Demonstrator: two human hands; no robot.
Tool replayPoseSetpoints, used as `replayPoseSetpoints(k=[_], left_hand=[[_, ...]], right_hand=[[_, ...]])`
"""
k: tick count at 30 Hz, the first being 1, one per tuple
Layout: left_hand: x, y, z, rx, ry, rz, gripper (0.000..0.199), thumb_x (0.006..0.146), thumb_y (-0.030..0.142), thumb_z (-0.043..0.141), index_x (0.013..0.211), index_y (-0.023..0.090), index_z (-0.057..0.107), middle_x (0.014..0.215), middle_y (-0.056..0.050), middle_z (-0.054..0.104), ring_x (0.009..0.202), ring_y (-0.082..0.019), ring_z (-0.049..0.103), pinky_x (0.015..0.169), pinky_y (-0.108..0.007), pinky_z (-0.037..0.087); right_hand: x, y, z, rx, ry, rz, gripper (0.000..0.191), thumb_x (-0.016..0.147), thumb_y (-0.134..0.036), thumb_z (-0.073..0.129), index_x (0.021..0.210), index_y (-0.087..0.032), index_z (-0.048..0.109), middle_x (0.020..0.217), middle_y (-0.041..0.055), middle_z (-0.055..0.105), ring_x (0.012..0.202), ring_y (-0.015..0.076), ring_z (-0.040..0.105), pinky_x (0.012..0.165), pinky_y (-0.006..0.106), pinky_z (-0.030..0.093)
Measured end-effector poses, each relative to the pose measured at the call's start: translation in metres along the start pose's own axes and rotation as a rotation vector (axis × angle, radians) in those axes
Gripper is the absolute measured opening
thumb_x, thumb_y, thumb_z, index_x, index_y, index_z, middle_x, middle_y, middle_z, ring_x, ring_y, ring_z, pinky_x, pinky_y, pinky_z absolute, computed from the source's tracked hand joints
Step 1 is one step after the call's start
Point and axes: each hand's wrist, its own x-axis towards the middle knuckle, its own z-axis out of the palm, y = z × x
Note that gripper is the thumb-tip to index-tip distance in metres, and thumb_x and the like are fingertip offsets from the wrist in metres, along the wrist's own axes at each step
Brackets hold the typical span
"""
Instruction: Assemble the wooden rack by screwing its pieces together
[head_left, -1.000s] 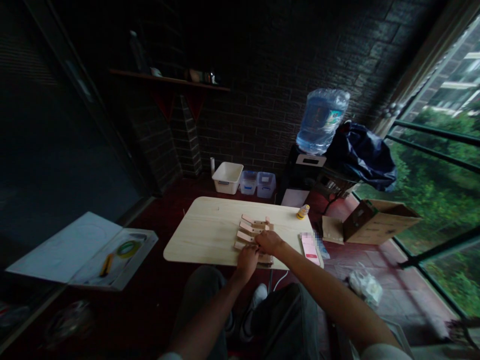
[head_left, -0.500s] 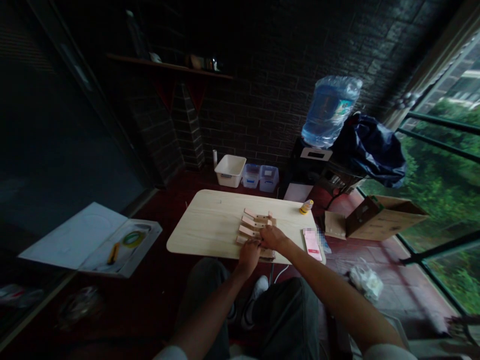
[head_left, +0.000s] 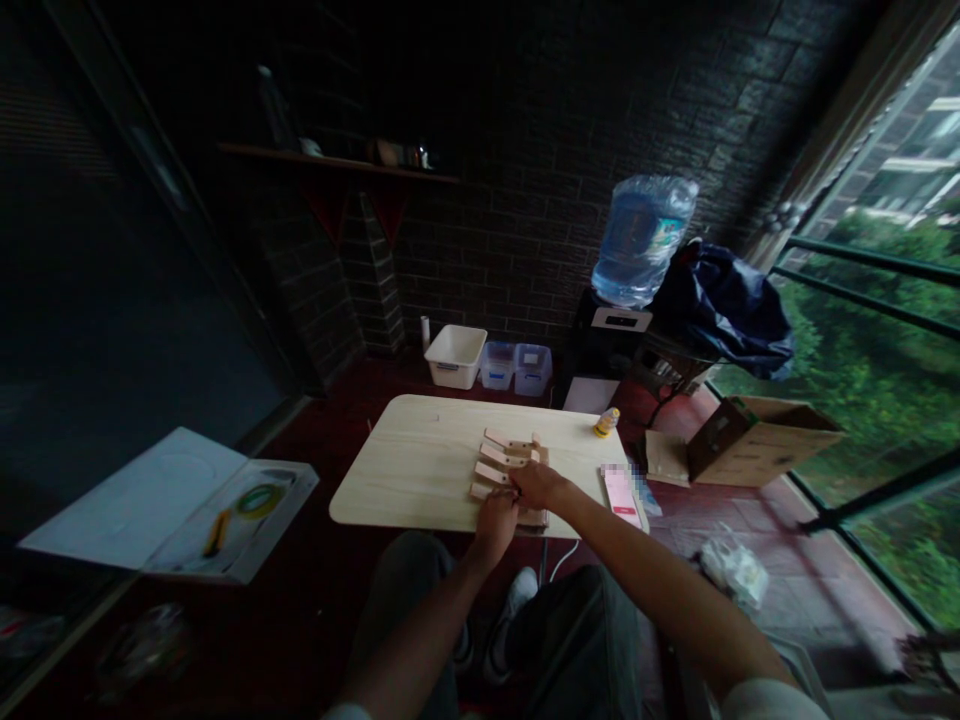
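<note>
A wooden piece with several slats [head_left: 493,454] lies on the pale table [head_left: 405,460], near its front edge. Dark dots mark the slats. My left hand [head_left: 497,518] is closed at the nearest slat, its fingertips close to those of my right hand. Over the right part of the slats, my right hand [head_left: 538,485] is closed with its fingers bent down. What is between the fingertips is too small to make out.
A yellow-capped bottle [head_left: 607,422] and a phone [head_left: 622,496] are at the table's right. Bins [head_left: 456,358] stand behind it, an open cardboard box [head_left: 757,445] to the right. An open white case [head_left: 232,520] is at the left, a water dispenser [head_left: 619,318] behind.
The view has tilted slightly, so the table sits lower in the picture. My right hand has moved slightly left, closer to my left hand's fingertips.
</note>
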Motion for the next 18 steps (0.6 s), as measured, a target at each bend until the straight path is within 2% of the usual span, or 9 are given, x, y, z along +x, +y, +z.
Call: replayPoseSetpoints(k=[3,9,18], left_hand=[[-0.001,-0.001,0.001,0.005,0.011,-0.003,0.022,0.095,0.011,0.056,0.108,0.017,0.073,0.112,-0.01,0.075,0.113,-0.02,0.067,0.099,-0.03,0.048],[0.001,-0.004,0.005,0.016,0.013,-0.012,0.021,0.096,0.013,0.055,0.105,0.016,0.073,0.113,-0.011,0.075,0.111,-0.021,0.068,0.097,-0.029,0.047],[0.006,-0.006,0.009,-0.007,-0.018,-0.012,0.024,0.097,0.013,0.054,0.111,0.017,0.073,0.12,-0.01,0.074,0.117,-0.02,0.065,0.103,-0.031,0.046]], right_hand=[[0.0,0.001,-0.005,-0.073,-0.039,-0.051,0.027,0.091,-0.023,0.063,0.113,-0.011,0.074,0.116,0.0201,0.075,0.109,0.0337,0.07,0.09,0.043,0.054],[0.005,0.0,0.005,-0.091,0.033,-0.034,0.026,0.094,-0.019,0.055,0.106,-0.011,0.077,0.109,0.022,0.076,0.103,0.0353,0.071,0.095,0.052,0.05],[0.012,0.012,0.018,-0.03,0.006,-0.014,0.029,0.094,-0.02,0.056,0.111,-0.007,0.075,0.111,0.0229,0.076,0.108,0.0338,0.07,0.09,0.042,0.054]])
